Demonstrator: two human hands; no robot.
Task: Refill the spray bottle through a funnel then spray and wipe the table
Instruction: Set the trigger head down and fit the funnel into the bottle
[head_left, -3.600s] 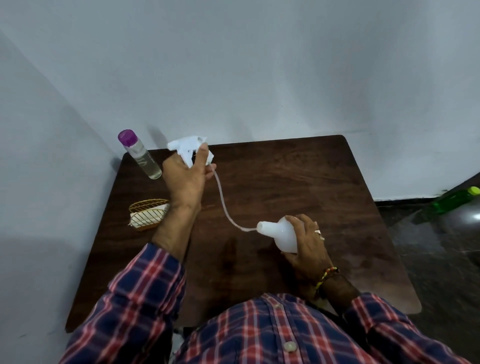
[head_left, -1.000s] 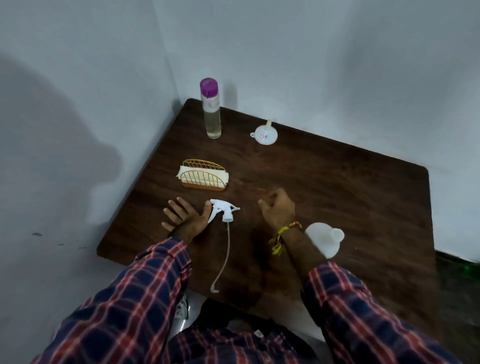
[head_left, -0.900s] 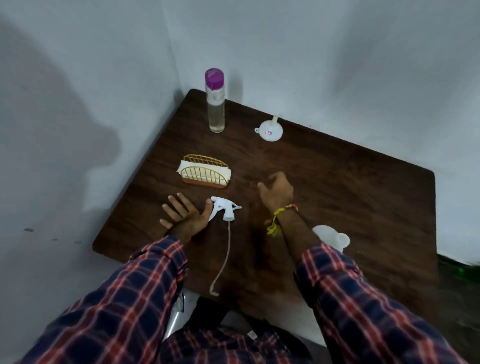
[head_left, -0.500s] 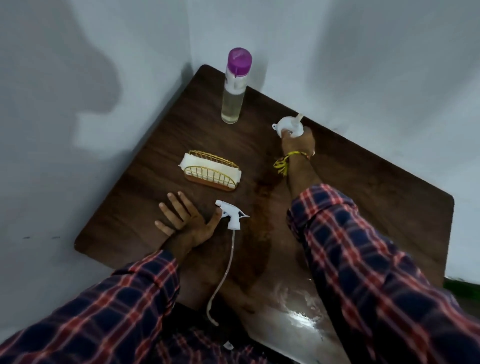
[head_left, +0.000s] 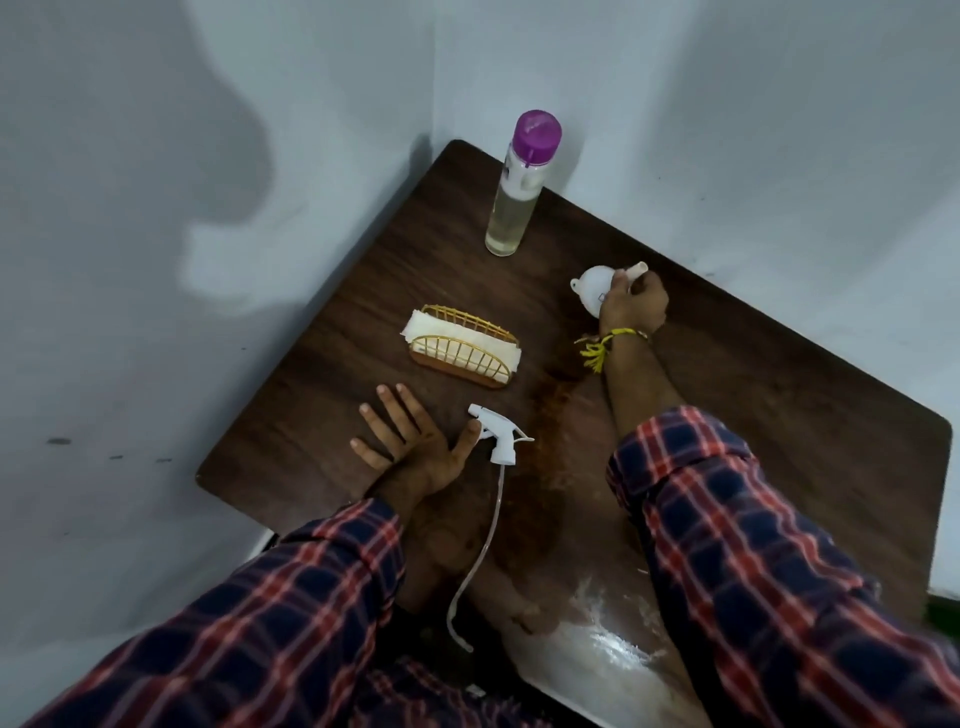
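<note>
I log the white funnel (head_left: 597, 287) right of frame centre, toward the top, on the dark wooden table (head_left: 779, 415), with the right hand (head_left: 632, 306) closed over it, fingers curled round the cone and the spout poking out past the knuckles; I judge this is the pick-up for the refill. The trigger sprayer head (head_left: 500, 436) lies unscrewed at centre frame, its dip tube trailing down toward the near edge, presumably parked so the bottle neck is free. The left hand (head_left: 410, 441) rests flat beside it, fingers spread and slack, thumb tip touching the nozzle end. The spray bottle body itself I cannot find; the right sleeve likely covers it. Purple-capped bottle (head_left: 522, 182) of pale liquid stands upright at top centre, likely the refill supply. The wire napkin holder (head_left: 462, 353) sits between bottle and left hand. Contents of the white stack unclear, paper or cloth.
</note>
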